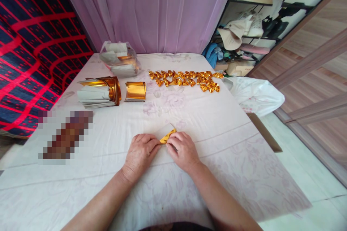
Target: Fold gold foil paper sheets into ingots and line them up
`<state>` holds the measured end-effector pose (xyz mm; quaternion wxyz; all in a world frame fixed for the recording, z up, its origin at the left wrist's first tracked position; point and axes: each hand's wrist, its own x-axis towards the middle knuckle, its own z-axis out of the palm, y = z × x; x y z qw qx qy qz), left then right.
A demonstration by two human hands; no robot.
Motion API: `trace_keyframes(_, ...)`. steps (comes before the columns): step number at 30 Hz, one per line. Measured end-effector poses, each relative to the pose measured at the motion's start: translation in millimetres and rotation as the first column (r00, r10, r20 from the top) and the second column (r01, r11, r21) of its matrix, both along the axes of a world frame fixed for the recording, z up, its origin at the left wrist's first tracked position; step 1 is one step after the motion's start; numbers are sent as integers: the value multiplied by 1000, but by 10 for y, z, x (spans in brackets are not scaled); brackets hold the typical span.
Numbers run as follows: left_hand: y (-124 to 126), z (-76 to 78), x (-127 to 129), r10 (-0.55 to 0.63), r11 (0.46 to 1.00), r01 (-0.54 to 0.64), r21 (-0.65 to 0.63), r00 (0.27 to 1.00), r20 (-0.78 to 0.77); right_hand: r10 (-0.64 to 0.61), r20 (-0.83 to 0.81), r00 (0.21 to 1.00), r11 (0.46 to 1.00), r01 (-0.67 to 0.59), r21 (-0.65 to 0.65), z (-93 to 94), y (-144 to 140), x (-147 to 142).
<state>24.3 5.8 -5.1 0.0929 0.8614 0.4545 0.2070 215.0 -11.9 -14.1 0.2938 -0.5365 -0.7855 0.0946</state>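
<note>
My left hand [141, 153] and my right hand [183, 149] rest side by side on the white floral tablecloth [222, 144], near the front middle. Between their fingertips they pinch a small gold foil paper [167, 135], white on its back, partly folded and pressed flat against the cloth. Most of the paper's lower part is hidden under my fingers.
Several folded gold pieces [187, 79] lie in rows at the far middle. A stack of gold and white sheets [99, 92] and a curled gold sheet [135, 91] sit at the left, a clear bag of papers [119, 59] behind them. The table's right edge drops off near a white bag [255, 94].
</note>
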Motion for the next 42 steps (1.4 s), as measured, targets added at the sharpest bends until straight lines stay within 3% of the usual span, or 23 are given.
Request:
trace_keyframes(18, 48, 46, 116, 96, 988, -100, -119, 994, -44, -99, -49, 994, 995, 99, -18, 13, 33, -32)
trace_keyframes(42, 33, 54, 167, 156, 985, -160, -61, 986, -62, -201, -30, 979, 979, 202, 2, -35, 60, -95)
